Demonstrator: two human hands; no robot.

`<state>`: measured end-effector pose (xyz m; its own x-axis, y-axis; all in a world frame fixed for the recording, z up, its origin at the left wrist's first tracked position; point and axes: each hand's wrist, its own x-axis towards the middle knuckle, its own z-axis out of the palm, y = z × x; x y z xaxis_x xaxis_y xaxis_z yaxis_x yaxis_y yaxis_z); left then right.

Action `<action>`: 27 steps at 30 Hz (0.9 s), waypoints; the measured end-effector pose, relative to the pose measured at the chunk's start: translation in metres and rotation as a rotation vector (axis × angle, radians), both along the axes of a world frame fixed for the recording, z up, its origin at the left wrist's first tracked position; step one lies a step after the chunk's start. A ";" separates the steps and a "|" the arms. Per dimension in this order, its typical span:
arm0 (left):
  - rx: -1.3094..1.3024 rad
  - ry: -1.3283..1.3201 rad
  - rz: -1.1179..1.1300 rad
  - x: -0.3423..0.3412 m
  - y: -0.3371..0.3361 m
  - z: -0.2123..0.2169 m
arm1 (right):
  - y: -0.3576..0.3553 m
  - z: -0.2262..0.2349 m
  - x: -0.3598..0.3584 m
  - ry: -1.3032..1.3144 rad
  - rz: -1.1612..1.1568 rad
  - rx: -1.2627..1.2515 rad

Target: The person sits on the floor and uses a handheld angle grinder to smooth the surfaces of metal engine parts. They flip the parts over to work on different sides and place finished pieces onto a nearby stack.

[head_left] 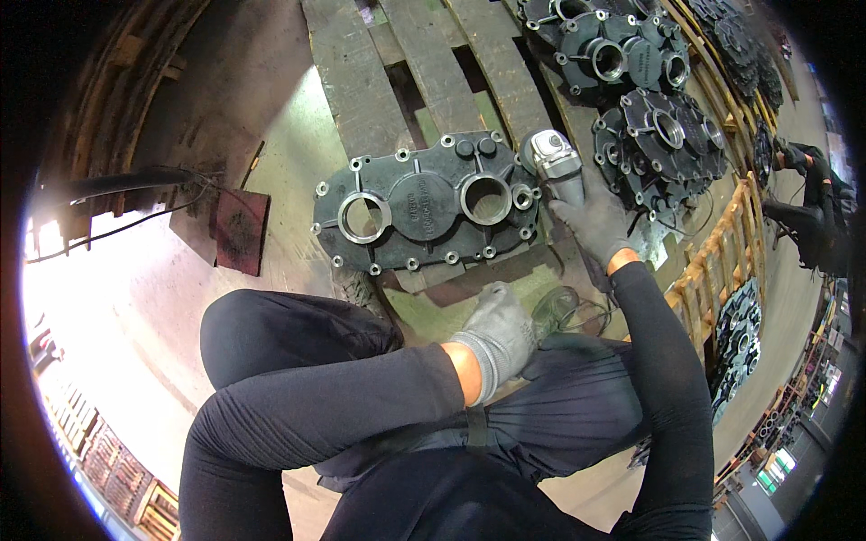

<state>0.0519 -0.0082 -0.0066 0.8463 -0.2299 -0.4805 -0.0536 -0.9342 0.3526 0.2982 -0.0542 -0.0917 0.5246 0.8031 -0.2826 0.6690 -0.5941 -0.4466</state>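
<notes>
Grinder (557,160) part. hidden, gripped w/ R hand (595,221) | L hand (502,329) underside unseen, grip: can't tell

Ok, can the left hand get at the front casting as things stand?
Probably yes: the left hand is close to the front casting on the wearer's side, with nothing visible between them. Only the right end looks crowded, where the right hand holds the grinder.

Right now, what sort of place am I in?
Probably a metal-parts workshop or factory: your right hand holds a grinder, black castings lie in front and to the right, and pallets are in view.
</notes>
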 end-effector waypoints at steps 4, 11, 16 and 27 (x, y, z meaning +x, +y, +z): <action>-0.002 0.006 0.028 0.004 0.005 -0.002 | 0.011 0.006 -0.003 0.020 0.050 -0.022; -0.038 0.028 0.057 0.005 0.002 -0.014 | 0.010 0.007 -0.007 -0.019 0.015 -0.023; -0.039 0.019 0.019 0.009 0.003 -0.011 | -0.001 0.004 -0.005 0.022 -0.016 -0.020; 0.029 -0.003 -0.024 0.008 -0.015 -0.004 | -0.066 0.001 0.007 0.061 -0.160 -0.105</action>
<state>0.0602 -0.0232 -0.0109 0.8421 -0.2357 -0.4851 -0.0767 -0.9427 0.3248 0.3056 -0.1205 -0.0905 0.6222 0.6756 -0.3955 0.5362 -0.7359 -0.4134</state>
